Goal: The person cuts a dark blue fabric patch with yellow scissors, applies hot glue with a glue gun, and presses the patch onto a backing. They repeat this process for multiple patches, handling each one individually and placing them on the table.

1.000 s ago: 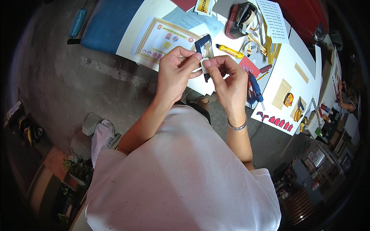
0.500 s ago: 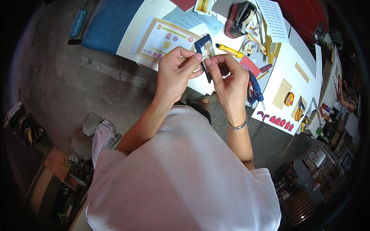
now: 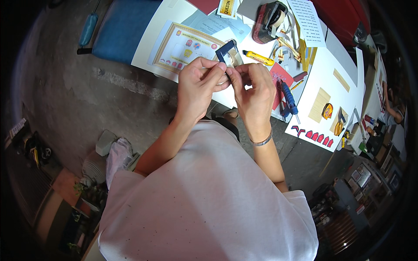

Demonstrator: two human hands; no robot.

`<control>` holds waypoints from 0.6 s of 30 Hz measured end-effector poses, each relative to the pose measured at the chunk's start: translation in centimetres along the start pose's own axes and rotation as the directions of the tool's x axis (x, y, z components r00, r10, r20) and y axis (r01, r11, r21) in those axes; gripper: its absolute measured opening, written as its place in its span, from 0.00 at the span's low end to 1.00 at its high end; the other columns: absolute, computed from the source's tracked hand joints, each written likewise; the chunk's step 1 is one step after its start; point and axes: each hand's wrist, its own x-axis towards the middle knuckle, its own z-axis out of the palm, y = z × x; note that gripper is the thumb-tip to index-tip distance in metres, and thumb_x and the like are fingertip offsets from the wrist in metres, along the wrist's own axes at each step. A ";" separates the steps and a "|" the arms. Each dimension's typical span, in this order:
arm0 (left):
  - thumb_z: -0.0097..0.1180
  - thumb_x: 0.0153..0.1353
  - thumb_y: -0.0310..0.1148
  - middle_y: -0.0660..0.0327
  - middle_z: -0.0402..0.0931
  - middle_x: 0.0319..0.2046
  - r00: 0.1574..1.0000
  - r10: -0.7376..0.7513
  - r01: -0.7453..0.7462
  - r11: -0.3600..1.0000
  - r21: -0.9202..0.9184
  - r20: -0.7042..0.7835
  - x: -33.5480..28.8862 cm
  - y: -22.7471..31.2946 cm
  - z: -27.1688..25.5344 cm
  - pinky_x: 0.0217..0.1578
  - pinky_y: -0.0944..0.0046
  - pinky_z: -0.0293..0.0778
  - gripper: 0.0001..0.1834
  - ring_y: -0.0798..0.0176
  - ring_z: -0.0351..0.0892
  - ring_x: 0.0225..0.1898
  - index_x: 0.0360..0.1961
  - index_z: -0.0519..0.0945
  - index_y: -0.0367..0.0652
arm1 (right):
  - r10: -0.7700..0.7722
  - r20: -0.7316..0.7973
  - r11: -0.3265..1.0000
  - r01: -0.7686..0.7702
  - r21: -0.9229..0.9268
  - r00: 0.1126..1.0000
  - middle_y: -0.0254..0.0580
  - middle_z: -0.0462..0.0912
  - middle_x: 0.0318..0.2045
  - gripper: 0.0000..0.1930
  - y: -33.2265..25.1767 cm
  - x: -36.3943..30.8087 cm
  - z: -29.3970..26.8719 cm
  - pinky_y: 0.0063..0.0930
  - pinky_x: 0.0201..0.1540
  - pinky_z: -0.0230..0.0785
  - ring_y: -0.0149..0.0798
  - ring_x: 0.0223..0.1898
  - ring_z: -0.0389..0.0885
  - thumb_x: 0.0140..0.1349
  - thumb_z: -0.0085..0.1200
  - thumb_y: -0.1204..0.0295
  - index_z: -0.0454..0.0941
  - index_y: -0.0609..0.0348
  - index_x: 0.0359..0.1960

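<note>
In front of my chest, over the table's near edge, both hands pinch a small dark navy angular piece point(image 3: 224, 49) with a paler part in its inner corner. My left hand point(image 3: 197, 85) grips it between thumb and fingertips from the left. From the right, my right hand point(image 3: 255, 89) is closed at its lower end, thumb against the left fingertips. The fingers cover the lower part of the piece, so its full shape is hidden. A yellow cutter knife point(image 3: 258, 58) lies just beyond my right hand.
On the white table lie a framed-border certificate point(image 3: 172, 29), a tape dispenser point(image 3: 269, 24), a red card point(image 3: 278, 75) and a blue glue gun point(image 3: 289, 100). Red cut-out shapes point(image 3: 314, 136) sit on a white sheet at right. A blue padded seat point(image 3: 124, 30) adjoins the table's left.
The navy piece has tilted, its top moving slightly left and its lower end now behind my fingers. My right hand has shifted a little left, closer to my left hand.
</note>
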 end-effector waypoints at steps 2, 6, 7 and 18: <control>0.56 0.70 0.21 0.59 0.81 0.31 1.000 0.025 -0.025 1.000 -0.003 0.014 -0.1 -0.2 -0.1 0.33 0.67 0.83 0.02 0.72 0.80 0.29 0.39 0.75 0.34 | -0.018 -0.014 1.000 0.018 -0.002 1.000 0.42 0.76 0.25 0.14 0.2 -0.1 0.0 0.39 0.30 0.65 0.43 0.25 0.72 0.55 0.71 0.71 0.76 0.62 0.30; 0.56 0.71 0.25 0.58 0.81 0.33 1.000 0.014 -0.013 0.998 0.056 -0.026 -0.1 -0.5 -0.4 0.37 0.64 0.86 0.03 0.69 0.83 0.31 0.40 0.75 0.36 | 0.137 -0.131 0.990 -0.142 -0.027 0.982 0.40 0.75 0.26 0.19 1.1 -0.9 -0.4 0.34 0.31 0.64 0.40 0.27 0.71 0.52 0.75 0.68 0.76 0.62 0.37; 0.56 0.71 0.25 0.58 0.81 0.34 0.999 0.027 -0.026 0.999 0.039 -0.033 0.0 -0.5 -0.4 0.38 0.63 0.87 0.03 0.68 0.84 0.31 0.40 0.75 0.37 | 0.136 -0.191 0.990 -0.140 -0.005 0.972 0.40 0.75 0.28 0.22 1.6 -1.0 -0.3 0.32 0.31 0.64 0.38 0.28 0.72 0.52 0.76 0.67 0.75 0.62 0.40; 0.55 0.72 0.25 0.56 0.80 0.35 0.987 0.161 -0.162 0.983 -0.089 -0.023 -0.1 -3.0 -0.4 0.46 0.58 0.85 0.06 0.63 0.85 0.38 0.39 0.70 0.39 | 0.509 0.296 0.340 -0.505 0.793 0.808 0.43 0.86 0.38 0.18 2.3 -3.3 1.2 0.24 0.37 0.79 0.32 0.36 0.85 0.62 0.66 0.77 0.73 0.67 0.51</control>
